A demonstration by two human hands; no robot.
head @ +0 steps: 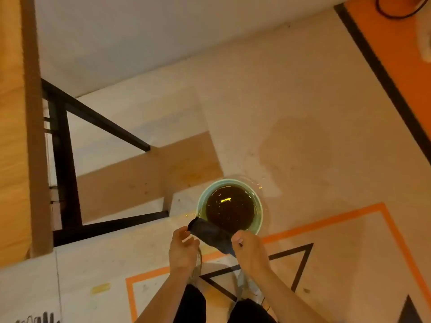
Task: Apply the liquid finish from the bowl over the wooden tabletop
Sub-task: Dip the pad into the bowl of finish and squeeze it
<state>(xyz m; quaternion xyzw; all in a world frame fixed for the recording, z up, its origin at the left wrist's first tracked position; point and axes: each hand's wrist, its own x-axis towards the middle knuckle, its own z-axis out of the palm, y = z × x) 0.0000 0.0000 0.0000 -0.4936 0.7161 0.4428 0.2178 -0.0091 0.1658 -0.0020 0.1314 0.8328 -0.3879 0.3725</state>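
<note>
The person is showing two bare forearms coming up from the bottom edge of the view, with no sleeves covering them as far as the frame reaches. The left hand (pixel 183 249) and the right hand (pixel 250 251) are wearing no gloves, and no rings or watch are showing on them or on the wrists. Below the arms, the person is wearing black trousers (pixel 193 304) on both legs. Pale, light-coloured shoes (pixel 245 289) are peeking out under the arms, too blurred for laces or markings to be made out.
</note>
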